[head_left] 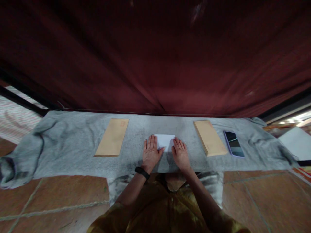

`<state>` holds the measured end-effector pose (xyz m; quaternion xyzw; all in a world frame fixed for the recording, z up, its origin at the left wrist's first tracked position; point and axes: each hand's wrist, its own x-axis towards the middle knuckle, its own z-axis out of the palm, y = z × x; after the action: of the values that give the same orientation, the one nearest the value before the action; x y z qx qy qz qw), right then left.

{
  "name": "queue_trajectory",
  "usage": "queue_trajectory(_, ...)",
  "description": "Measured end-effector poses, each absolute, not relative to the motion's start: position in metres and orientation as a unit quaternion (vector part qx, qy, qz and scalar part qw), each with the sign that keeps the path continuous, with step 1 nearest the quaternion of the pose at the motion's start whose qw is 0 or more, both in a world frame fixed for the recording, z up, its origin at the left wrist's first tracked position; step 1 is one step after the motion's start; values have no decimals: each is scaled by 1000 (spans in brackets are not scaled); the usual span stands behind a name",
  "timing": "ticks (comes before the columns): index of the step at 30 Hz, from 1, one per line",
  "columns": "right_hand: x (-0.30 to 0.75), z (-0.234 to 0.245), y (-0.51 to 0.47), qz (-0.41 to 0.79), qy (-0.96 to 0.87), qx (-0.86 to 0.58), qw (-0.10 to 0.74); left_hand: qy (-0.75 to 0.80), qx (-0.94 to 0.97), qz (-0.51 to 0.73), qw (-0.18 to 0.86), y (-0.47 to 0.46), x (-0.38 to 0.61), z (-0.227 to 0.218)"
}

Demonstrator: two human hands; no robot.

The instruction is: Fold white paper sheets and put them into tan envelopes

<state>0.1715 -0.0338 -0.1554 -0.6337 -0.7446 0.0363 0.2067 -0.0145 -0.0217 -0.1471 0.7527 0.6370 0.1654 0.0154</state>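
A small white sheet of paper [165, 142], perhaps folded, lies flat on the grey cloth in front of me. My left hand [151, 153] rests flat on its left edge, fingers stretched forward and thumb reaching in toward the middle. On the right edge lies my right hand [180, 154], also flat with its fingers extended. Both hands press from above and neither grasps anything. A brown envelope [112, 137] with small red print lies off to the left. To the right is a stack of similar brown envelopes [212, 138].
Grey cloth [80, 142] covers the long narrow surface, wrinkled at both ends. A phone [234, 144] in a purple case lies right of the envelope stack. Behind hangs a dark red curtain [155, 64]. White papers [296, 142] are at the far right.
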Motion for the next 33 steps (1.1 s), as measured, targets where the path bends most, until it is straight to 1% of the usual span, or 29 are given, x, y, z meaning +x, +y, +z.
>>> queue_trajectory(4,158,-149,-28,83,-776,-574,248,636,755,158,12,-21,-15,-148)
queue_trajectory(9,129,-147,-22,106,-823,-513,220,632,763,136,17,-21,-18,-148)
queue_trajectory(17,133,-149,-7,63,-816,-549,169,632,759,154,15,-21,-14,-146)
queue_trajectory(22,148,-154,2,36,-812,-561,159,633,756,168,10,-22,-14,-146)
queue_trajectory(33,163,-153,9,35,-800,-578,154,631,757,169,11,-22,-15,-145)
